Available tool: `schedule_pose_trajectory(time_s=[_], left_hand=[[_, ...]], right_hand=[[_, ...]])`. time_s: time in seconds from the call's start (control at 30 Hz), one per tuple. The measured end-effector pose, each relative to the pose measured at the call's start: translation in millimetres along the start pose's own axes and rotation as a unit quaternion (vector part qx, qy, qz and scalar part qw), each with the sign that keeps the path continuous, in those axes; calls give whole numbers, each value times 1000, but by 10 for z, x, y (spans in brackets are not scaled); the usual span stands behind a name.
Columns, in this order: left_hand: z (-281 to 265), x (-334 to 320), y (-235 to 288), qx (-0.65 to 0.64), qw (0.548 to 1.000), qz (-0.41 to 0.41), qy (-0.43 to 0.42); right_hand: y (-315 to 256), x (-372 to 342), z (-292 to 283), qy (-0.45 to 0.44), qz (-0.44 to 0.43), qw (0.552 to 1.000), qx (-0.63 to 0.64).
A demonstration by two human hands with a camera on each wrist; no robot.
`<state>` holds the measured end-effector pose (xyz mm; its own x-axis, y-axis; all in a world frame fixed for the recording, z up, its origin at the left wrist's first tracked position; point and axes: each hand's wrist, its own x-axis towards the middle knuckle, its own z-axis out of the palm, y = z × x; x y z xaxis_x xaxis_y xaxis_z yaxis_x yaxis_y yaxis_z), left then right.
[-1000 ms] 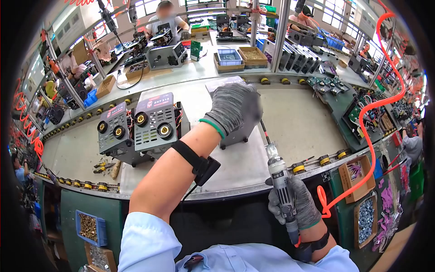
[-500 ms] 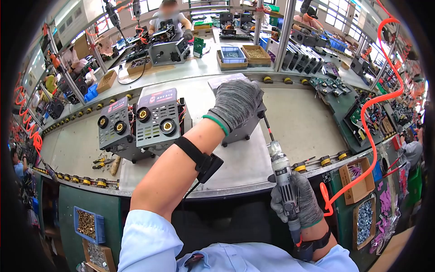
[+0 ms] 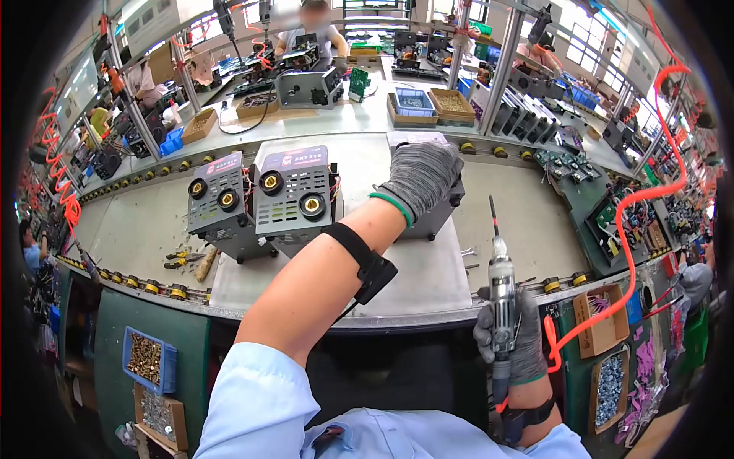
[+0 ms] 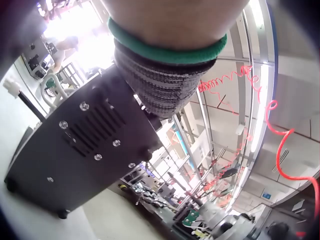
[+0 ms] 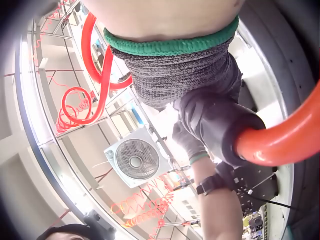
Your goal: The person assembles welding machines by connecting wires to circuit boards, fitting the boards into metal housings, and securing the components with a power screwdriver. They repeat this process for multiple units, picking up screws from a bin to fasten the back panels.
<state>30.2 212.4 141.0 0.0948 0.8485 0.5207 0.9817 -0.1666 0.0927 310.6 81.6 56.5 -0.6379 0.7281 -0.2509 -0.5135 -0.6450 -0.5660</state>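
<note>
In the head view my gloved left hand (image 3: 424,177) grips the top of a dark grey metal unit (image 3: 437,222), fingers bent over its far right edge. The left wrist view shows that unit's slotted, screwed panel (image 4: 90,145) beneath the glove (image 4: 165,82); the fingertips are hidden. My gloved right hand (image 3: 524,336) holds a powered screwdriver (image 3: 502,306), its long bit pointing away from me, apart from the unit. The right wrist view shows the glove (image 5: 175,75) around the tool's dark rear end (image 5: 215,125). Two similar units (image 3: 294,199) (image 3: 222,203) stand left.
Pliers (image 3: 183,258) lie left on the line. An orange hose (image 3: 623,229) hangs at right. A blue bin of brass parts (image 3: 151,359) and a box of screws (image 3: 609,389) flank me. Circuit boards (image 3: 573,168) lie at right; a person (image 3: 315,38) works across the line.
The head view has swung, shifting the scene rightward. The screwdriver has turned more upright, and its bit has moved away from the unit's right side. My left hand stays on the unit.
</note>
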Motion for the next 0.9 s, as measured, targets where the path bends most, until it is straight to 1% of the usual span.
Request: schedule_pose_trajectory(time_s=[0.03,0.07,0.1,0.13,0.17,0.23,0.3,0.37,0.43,0.47,0.5,0.57,0.6,0.67,0.7,0.77,0.8,0.83,0.9], left_hand=[[-18,-57,34,1,1000,0,2],[-148,-211,145,-70,995,-15,71],[-224,-402,241,-139,980,-31,138],[-234,-614,299,-179,976,-38,119],[-232,-880,364,-219,970,-44,97],[-93,-1547,385,-223,973,-52,23],[-40,-2170,187,-192,976,-81,-68],[-68,-2667,-116,-236,936,-245,-90],[-176,-2970,-499,-260,900,-351,-14],[-321,-3002,-601,-226,881,-414,28],[-395,-3018,-701,-145,881,-448,53],[-504,-2936,-819,-102,889,-444,51],[-483,-2949,-875,-102,888,-446,51],[-393,-2993,-960,-20,923,-384,17],[-380,-3040,-922,-22,922,-386,12],[-383,-3142,-831,-116,907,-398,-71],[-360,-3198,-860,-205,880,-426,-49],[-327,-3250,-938,-204,879,-428,-51],[-331,-3320,-1129,-218,882,-418,-14]], right_hand=[[96,-45,-127,1,-15,1000,-10],[158,-108,-160,12,-19,999,-43],[220,-161,-172,24,-22,997,-75],[275,-226,-132,49,-29,989,-135],[317,-284,-136,67,-22,983,-167],[353,-347,-167,53,6,978,-202],[387,-392,-133,44,28,975,-218],[496,-355,-149,30,55,971,-229],[579,-342,-206,-11,61,968,-242],[612,-297,-222,-26,80,964,-254],[646,-237,-203,-33,85,963,-255],[715,-145,-107,-46,126,953,-271],[747,-114,-17,-43,131,955,-262],[819,-82,77,-48,119,958,-258],[845,-85,90,-52,106,960,-253],[903,-125,77,-48,110,962,-244],[928,-153,64,-42,113,962,-244],[941,-168,56,-37,115,962,-245],[944,-198,13,-39,127,957,-258]])
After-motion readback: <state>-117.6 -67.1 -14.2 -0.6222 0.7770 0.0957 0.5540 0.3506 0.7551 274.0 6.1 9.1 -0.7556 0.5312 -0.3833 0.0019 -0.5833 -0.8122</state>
